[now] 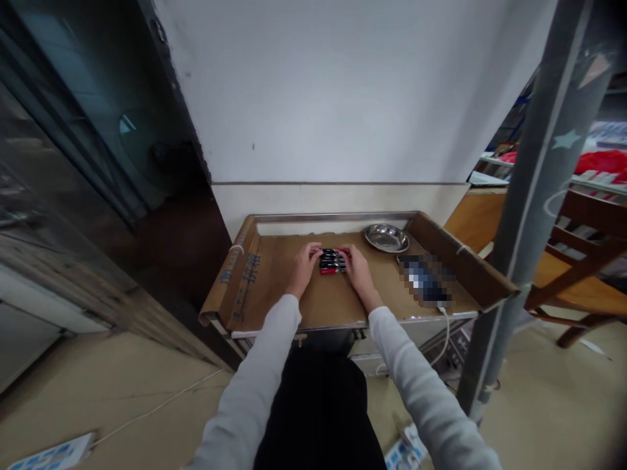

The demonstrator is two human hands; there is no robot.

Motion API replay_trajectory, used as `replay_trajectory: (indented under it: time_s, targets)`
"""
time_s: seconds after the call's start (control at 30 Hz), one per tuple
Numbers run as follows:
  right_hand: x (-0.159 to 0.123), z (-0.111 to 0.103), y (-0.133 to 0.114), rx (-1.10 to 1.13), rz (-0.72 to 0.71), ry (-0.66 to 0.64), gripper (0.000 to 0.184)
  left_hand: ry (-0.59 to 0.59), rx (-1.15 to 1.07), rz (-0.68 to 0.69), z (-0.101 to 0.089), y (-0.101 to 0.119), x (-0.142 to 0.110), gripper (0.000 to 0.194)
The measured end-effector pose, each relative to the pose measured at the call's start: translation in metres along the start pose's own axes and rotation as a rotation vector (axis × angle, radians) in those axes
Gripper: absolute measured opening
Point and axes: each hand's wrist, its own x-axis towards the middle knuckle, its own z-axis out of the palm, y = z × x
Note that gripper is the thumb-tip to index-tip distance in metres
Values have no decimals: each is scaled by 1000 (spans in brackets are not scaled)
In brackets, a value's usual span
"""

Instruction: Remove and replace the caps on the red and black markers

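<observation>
Several marker pens (332, 262), mostly black with a red one nearest me, lie side by side as a small bundle on the brown cardboard cover (279, 287) of the table. At the bundle's left end is my left hand (306, 262), its fingers closed on the far pens' tips. My right hand (358, 267) closes in from the opposite side, with thumb and fingers against the pens' right ends. A bit of red shows by the right fingertips. Exactly which pens each hand grips is too small to make out.
A round steel dish (386, 239) stands at the table's back right. In front of it lies a blurred phone (424, 281) with a white cable (447, 336) hanging off the front edge. Cardboard side walls flank the tabletop, and a grey post (529, 196) rises at right.
</observation>
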Motion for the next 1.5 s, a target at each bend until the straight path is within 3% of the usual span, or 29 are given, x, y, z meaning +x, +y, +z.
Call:
replay_trajectory:
  time_s: [0.23,0.43,0.63,0.8,0.9,1.07,1.17,1.27,1.37,1.5]
  targets:
    - [-4,0,-7,84,-93,-114,26,-136,-29,85,6,1,-2,23]
    - [-3,-1,-5,76,-77,-50,25,-110,-43,121,3,4,-3,19]
    - [-4,3,-4,108,-121,-104,25,-180,-77,106,2,8,-5,18]
    - [-5,3,-3,101,-162,-147,24,-173,-93,72,2,10,-9,31]
    - [-5,0,1,69,-113,-95,23,-144,-39,90,1,11,-11,34]
    - [-6,-7,4,12,-51,-5,22,-355,207,272,0,14,-14,20]
    - [-7,-10,3,-48,-39,6,23,-410,289,330,1,15,-14,20]
    - [-8,-12,2,-133,10,50,24,-356,304,327,1,15,-13,17]
    - [-8,-12,2,-204,48,93,25,-209,327,257,0,14,-11,18]
    - [-8,-10,-2,-233,-14,58,26,-144,367,240,0,12,-9,17]
